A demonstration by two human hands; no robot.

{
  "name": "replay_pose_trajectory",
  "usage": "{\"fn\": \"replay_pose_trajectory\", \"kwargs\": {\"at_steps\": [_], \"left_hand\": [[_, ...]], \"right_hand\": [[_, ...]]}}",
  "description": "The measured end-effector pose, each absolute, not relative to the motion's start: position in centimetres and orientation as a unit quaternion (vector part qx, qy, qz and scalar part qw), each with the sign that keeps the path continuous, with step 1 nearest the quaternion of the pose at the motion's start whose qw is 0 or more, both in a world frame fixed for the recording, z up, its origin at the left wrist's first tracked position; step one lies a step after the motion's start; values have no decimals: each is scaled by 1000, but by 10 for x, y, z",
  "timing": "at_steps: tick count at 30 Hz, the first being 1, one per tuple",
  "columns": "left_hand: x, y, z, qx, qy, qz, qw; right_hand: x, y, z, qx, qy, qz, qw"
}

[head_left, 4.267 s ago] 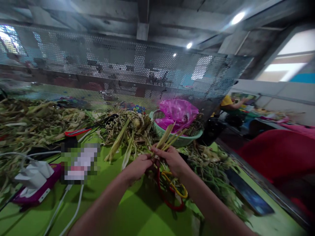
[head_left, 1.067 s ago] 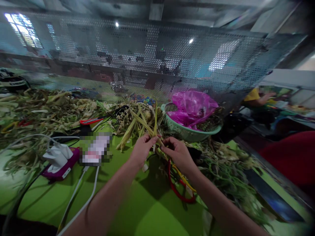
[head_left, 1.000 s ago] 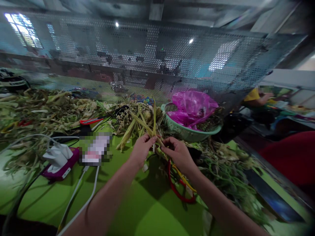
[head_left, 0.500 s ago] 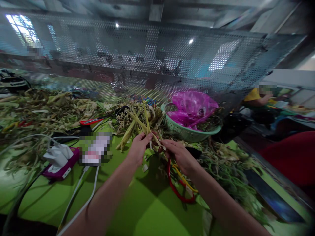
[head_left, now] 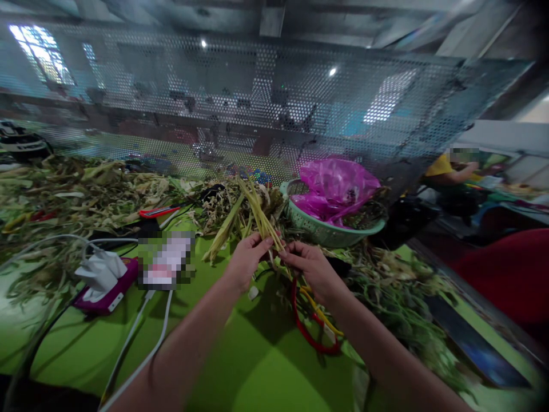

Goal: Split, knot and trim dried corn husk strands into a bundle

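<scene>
Between thumb and fingers, my left hand (head_left: pixel 247 262) pinches a bundle of pale yellow dried leaf strips (head_left: pixel 258 209). Its long ends point up and away from me. My right hand (head_left: pixel 309 268) is closed at the lower end of the same strips, close to the left fingertips. Some of the gripped ends are hidden by the fingers. Below the right hand lie a red looped handle (head_left: pixel 295 320) and a yellow one (head_left: pixel 315 301); the tool they belong to is partly covered. Left of the bundle, a broad dried leaf (head_left: pixel 223 230) rests on the green table (head_left: pixel 253 366).
Behind the hands stands a green basket (head_left: pixel 338 236) with a pink plastic bag (head_left: pixel 337 186). Dried leaves (head_left: pixel 86 183) are heaped at left. A phone (head_left: pixel 169 260) and a purple power strip (head_left: pixel 112 294) with cables lie nearby. A perforated metal screen (head_left: pixel 240 103) rises behind. Another person (head_left: pixel 448 171) is at right.
The strips, crossed and spread apart before, now lie closer together in one bundle. Both hands have shifted slightly, with the right fingers more curled at the lower end.
</scene>
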State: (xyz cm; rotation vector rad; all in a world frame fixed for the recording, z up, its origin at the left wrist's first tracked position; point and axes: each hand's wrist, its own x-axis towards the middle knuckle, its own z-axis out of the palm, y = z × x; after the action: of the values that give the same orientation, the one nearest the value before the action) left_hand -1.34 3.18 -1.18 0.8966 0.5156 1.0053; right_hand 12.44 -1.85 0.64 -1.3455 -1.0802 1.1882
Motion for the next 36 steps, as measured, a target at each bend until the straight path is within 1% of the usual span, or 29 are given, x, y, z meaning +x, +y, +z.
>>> {"fn": "replay_pose_trajectory", "kwargs": {"at_steps": [4, 13, 17, 24, 29, 36], "left_hand": [[-13, 32, -12, 425, 244, 454, 744], [-13, 32, -12, 497, 258, 463, 687], [-13, 35, -15, 502, 274, 475, 668], [-15, 37, -18, 439, 271, 479, 710], [-12, 34, -17, 447, 243, 453, 733], [-10, 29, -15, 479, 257, 420, 727]], "right_hand": [[124, -19, 8, -567, -461, 472, 493], [125, -18, 6, -548, -469, 483, 495], [124, -20, 7, -549, -491, 478, 479], [121, -21, 8, -567, -516, 459, 449], [122, -20, 4, -572, -504, 450, 465], [124, -19, 2, -595, -563, 353, 452]]}}
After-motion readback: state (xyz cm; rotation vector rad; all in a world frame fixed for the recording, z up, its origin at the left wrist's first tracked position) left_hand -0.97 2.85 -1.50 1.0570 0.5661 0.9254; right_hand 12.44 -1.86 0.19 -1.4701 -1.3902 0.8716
